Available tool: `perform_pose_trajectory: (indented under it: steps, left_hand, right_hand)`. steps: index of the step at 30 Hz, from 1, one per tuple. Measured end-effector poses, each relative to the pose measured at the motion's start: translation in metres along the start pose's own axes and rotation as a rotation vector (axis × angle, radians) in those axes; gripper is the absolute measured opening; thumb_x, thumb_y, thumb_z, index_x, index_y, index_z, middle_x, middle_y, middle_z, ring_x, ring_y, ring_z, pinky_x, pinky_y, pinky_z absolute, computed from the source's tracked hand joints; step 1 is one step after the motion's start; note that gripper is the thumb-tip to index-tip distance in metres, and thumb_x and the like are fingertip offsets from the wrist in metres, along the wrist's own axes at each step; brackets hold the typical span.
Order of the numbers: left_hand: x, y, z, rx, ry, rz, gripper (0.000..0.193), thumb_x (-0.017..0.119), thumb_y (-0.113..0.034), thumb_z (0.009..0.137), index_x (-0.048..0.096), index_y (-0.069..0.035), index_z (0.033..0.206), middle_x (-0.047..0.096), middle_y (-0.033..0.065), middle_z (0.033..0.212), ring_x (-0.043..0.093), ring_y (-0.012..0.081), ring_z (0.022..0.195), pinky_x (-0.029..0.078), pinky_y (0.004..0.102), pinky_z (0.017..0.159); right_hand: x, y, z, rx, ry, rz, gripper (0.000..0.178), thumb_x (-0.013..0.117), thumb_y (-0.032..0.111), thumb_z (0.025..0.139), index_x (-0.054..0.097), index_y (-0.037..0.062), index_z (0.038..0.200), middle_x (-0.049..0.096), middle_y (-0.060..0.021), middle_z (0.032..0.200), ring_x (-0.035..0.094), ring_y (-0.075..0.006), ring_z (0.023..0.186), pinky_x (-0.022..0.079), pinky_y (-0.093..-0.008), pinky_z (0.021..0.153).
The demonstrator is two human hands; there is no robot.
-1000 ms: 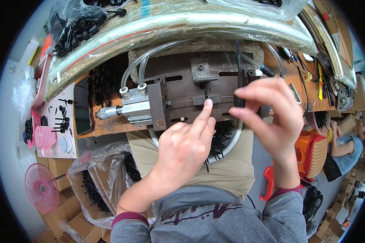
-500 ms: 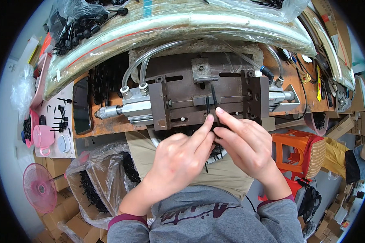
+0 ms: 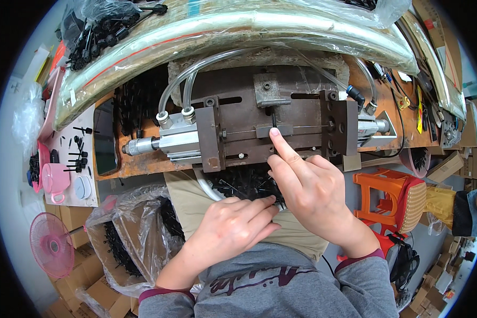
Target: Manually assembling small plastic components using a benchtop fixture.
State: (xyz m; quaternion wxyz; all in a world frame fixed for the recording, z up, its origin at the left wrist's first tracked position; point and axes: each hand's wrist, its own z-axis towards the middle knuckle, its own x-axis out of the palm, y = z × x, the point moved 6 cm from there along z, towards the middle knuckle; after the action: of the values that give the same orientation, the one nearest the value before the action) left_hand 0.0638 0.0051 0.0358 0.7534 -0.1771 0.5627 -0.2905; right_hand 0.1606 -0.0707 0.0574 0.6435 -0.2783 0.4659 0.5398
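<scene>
My right hand point(image 3: 318, 185) reaches over a dark brown metal clamping fixture point(image 3: 238, 114). Its index finger is stretched out, with the tip on a thin black rod point(image 3: 274, 120) that lies across the small centre block point(image 3: 286, 130), below a grey metal stop point(image 3: 268, 90). The other right fingers are bent, and nothing shows between them. Lower and to the left, my left hand point(image 3: 233, 228) hovers at a heap of black stemmed parts point(image 3: 244, 183) by my lap. Its fingers are extended, thumb apart, with no part visible in it; the underside is hidden.
Air cylinders point(image 3: 180, 142) flank the fixture, with clear hoses point(image 3: 212, 59) arching behind. A plastic-wrapped roll point(image 3: 238, 26) spans the back. At left are a phone point(image 3: 107, 138), a pink cup point(image 3: 55, 177), a pink fan point(image 3: 52, 245) and a bagged box point(image 3: 132, 233); at right, an orange stool point(image 3: 379, 196).
Two black rods were between my hands over the fixture; one now lies at the centre block under my right index finger. My left hand has drawn back toward the heap.
</scene>
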Motion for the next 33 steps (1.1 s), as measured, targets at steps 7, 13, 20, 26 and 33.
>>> perform_pose_trajectory:
  steps: [7, 13, 20, 26, 33]
  left_hand:
    - [0.003, -0.001, 0.001, 0.045, -0.028, -0.021, 0.023, 0.079, -0.022, 0.078, 0.072, -0.004, 0.09, 0.072, 0.0063, 0.087, 0.067, 0.0211, 0.065, 0.052, 0.0317, 0.057]
    - [-0.001, 0.0, -0.007, 0.035, -0.061, -0.003, 0.017, 0.078, -0.018, 0.08, 0.073, -0.006, 0.09, 0.074, 0.0058, 0.092, 0.069, 0.0196, 0.069, 0.054, 0.0298, 0.06]
    - [0.009, -0.001, -0.015, 0.045, -0.045, -0.051, 0.013, 0.078, -0.017, 0.081, 0.073, -0.006, 0.087, 0.074, 0.0057, 0.093, 0.071, 0.019, 0.073, 0.056, 0.0292, 0.063]
    - [0.012, -0.005, -0.019, 0.04, -0.035, -0.05, 0.012, 0.078, -0.016, 0.08, 0.073, -0.007, 0.087, 0.074, 0.0046, 0.092, 0.071, 0.0189, 0.072, 0.056, 0.0289, 0.062]
    - [0.015, -0.004, -0.021, 0.035, -0.026, -0.049, 0.011, 0.077, -0.015, 0.08, 0.073, -0.007, 0.086, 0.074, 0.0044, 0.091, 0.07, 0.0196, 0.072, 0.056, 0.0292, 0.063]
  right_hand:
    - [-0.005, 0.001, 0.003, -0.037, 0.032, -0.037, 0.019, 0.065, 0.008, 0.073, 0.064, 0.0, 0.09, 0.066, -0.0237, 0.124, 0.055, -0.0085, 0.052, 0.044, -0.0253, 0.056]
    - [-0.039, -0.025, 0.044, -0.001, 0.019, 0.16, 0.03, 0.082, 0.018, 0.075, 0.069, 0.0036, 0.098, 0.074, -0.0089, 0.105, 0.066, -0.0179, 0.067, 0.05, -0.0251, 0.058]
    - [-0.069, -0.105, 0.197, -0.102, -0.316, -0.019, 0.044, 0.078, 0.034, 0.08, 0.068, 0.0041, 0.11, 0.069, -0.0133, 0.106, 0.064, -0.0233, 0.1, 0.052, -0.0358, 0.083]
    - [-0.016, -0.118, 0.279, 0.214, 0.02, -0.072, 0.092, 0.073, 0.067, 0.073, 0.05, 0.0066, 0.139, 0.049, -0.0234, 0.136, 0.045, -0.041, 0.127, 0.04, -0.0516, 0.106]
    - [0.002, -0.119, 0.287, 0.245, 0.012, -0.031, 0.07, 0.075, 0.048, 0.078, 0.054, 0.0128, 0.134, 0.055, -0.0154, 0.129, 0.05, -0.0353, 0.124, 0.041, -0.0524, 0.103]
